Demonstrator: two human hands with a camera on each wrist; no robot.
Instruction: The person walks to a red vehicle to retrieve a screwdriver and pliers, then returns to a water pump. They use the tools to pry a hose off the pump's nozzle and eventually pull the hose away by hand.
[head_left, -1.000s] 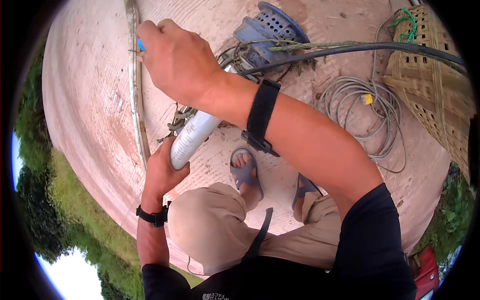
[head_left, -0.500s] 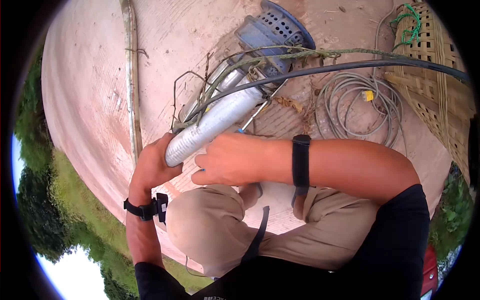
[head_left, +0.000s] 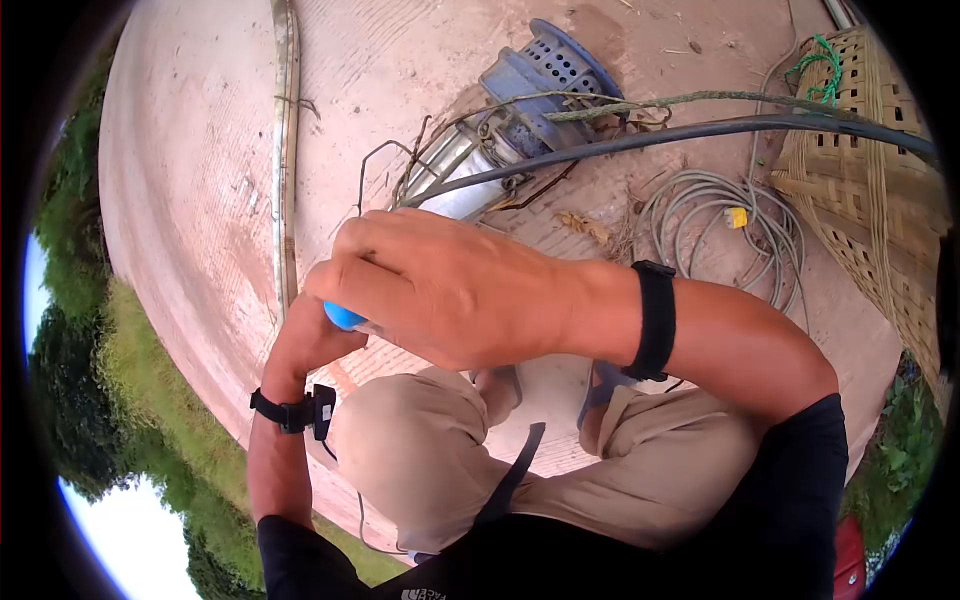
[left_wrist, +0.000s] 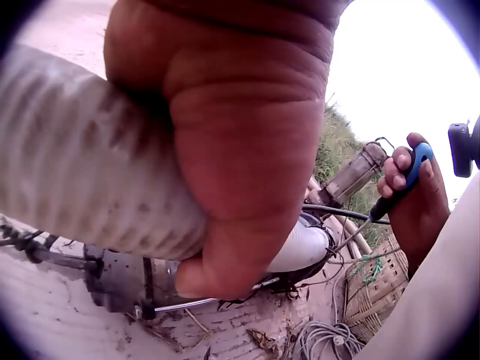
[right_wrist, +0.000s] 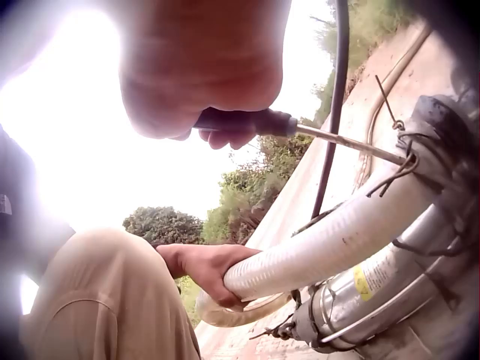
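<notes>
My left hand (head_left: 308, 335) grips the free end of a white ribbed hose (right_wrist: 322, 259), fingers wrapped round it. The blue and black handle of a screwdriver (right_wrist: 247, 124) is held in my right hand (head_left: 450, 285), above the hose. In the right wrist view the screwdriver's shaft reaches the twisted wire (right_wrist: 397, 172) bound round the hose's other end. There the hose meets a metal pump (head_left: 545, 85) with a blue perforated end, lying on the ground. My right hand covers most of the hose in the head view.
A black cable (head_left: 690, 135) and a rope (head_left: 690, 98) run from the pump to the right. Coiled grey cable (head_left: 690, 215) lies near a woven basket (head_left: 850, 150). A long pale hose (head_left: 285, 130) stretches along the concrete on the left.
My right hand, with the screwdriver, came from the far left towards my body, then moved up over the hose again. My left hand kept its grip on the hose throughout.
</notes>
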